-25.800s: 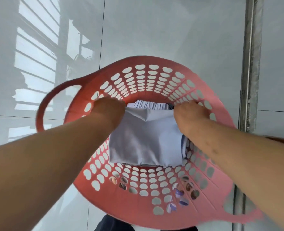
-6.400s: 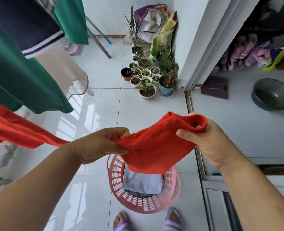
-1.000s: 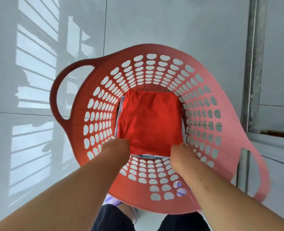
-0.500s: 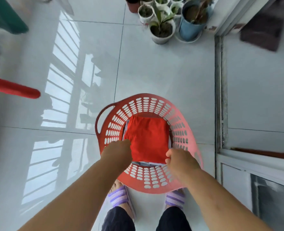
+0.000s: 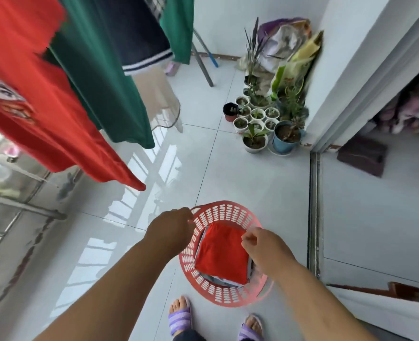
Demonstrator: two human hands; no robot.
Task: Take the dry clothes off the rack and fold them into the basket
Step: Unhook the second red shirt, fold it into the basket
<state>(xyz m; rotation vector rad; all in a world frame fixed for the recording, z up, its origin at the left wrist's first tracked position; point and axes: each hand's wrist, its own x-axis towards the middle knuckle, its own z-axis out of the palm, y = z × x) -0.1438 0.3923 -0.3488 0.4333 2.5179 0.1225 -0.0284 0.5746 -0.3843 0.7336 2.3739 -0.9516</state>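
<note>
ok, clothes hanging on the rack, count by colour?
red garment: 1
green garments: 2, either side of the navy one
navy garment: 1
beige garment: 1
plaid garment, barely in view: 1
Total: 6

left hand (image 5: 170,230) loosely curled, empty, arm extended | right hand (image 5: 265,244) fingers (image 5: 249,238) pinched together, holding nothing, arm extended

A single head-worn wide-angle camera looks forward and steeply down from standing height. Both hands, left (image 5: 171,230) and right (image 5: 262,244), sit low in frame, the basket (image 5: 228,210) on the floor far beneath their fingers.
</note>
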